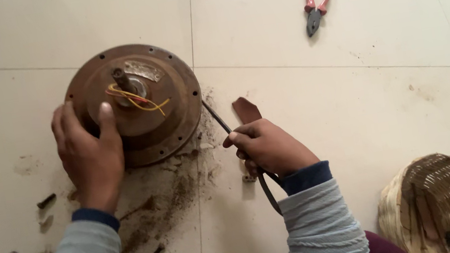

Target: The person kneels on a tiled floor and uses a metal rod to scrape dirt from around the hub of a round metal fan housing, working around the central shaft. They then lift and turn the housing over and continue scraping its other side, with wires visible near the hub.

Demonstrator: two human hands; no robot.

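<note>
A round rusty brown fan motor housing (169, 114) lies on the tiled floor, with a short shaft and red and yellow wires (136, 95) at its centre. My left hand (90, 157) rests on its left side, fingers spread over the rim and thumb up on the top. My right hand (267, 147) is closed around a thin dark metal rod (218, 118), whose tip reaches under the housing's right edge. A brown flat piece (246, 109) sticks up just behind that hand.
Red-handled pliers (315, 5) lie on the floor at the upper right. A woven basket (448, 205) sits at the lower right. Rusty bolts (46, 201) and brown dust are scattered on the tiles to the lower left of the housing.
</note>
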